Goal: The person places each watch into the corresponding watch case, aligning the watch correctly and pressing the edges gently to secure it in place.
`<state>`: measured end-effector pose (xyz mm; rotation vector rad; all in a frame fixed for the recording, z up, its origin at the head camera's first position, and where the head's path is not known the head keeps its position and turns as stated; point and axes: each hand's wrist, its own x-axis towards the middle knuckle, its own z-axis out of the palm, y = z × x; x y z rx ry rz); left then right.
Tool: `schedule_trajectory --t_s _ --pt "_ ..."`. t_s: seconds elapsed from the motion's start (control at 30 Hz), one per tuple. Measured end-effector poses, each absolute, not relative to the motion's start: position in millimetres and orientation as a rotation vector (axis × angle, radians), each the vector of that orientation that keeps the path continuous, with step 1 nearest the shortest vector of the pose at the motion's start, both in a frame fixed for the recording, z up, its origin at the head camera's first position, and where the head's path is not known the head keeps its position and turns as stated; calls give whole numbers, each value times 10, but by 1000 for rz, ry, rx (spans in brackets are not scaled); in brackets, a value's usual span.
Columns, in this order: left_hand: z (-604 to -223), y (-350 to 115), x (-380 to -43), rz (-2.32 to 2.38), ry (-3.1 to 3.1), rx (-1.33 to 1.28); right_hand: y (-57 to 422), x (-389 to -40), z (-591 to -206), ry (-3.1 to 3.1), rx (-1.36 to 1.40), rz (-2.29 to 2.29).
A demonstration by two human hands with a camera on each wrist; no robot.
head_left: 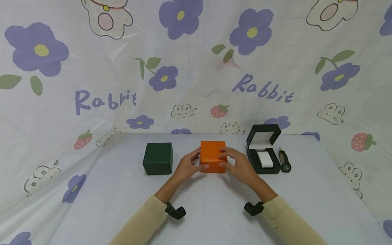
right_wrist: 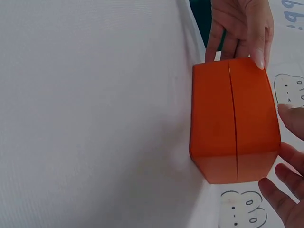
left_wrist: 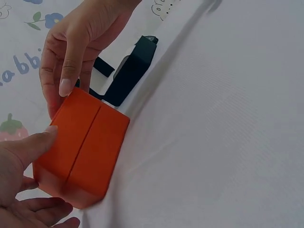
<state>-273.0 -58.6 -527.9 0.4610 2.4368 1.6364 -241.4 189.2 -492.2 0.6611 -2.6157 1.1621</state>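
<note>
An orange box [head_left: 213, 157] stands between both hands, its lid down, with a thin seam running round its sides [right_wrist: 233, 109]. My left hand [head_left: 187, 166] grips its left side, thumb at the front face and fingers along the side. From the right, my right hand [head_left: 239, 165] holds the box, fingers reaching over the lid's right edge and thumb at the front right corner. The left wrist view shows the left thumb [left_wrist: 45, 142] against the orange surface. Nearest on the left is a closed dark green box [head_left: 158, 159].
Right of the hands, a black watch box [head_left: 264, 149] stands with its lid raised, a white cushion [head_left: 265, 160] inside. Beside it lies a wristwatch [head_left: 285, 161] with a dark dial. A white cloth covers the table [head_left: 202, 211]; a printed curtain [head_left: 196, 68] hangs behind.
</note>
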Motion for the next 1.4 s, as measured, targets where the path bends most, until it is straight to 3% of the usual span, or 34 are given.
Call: schedule_trajectory --t_s 0.3,0.63,1.4 --pt "-5046 -508 -2710 1560 2608 461 2077 -2356 -4686 -2602 614 1120" --pt "-4800 -278 -2619 1522 2712 637 2353 -2246 -4501 -2565 554 1089" --pt "-4693 349 -2411 1363 2769 936 3149 -1965 -4444 -2401 308 1040"
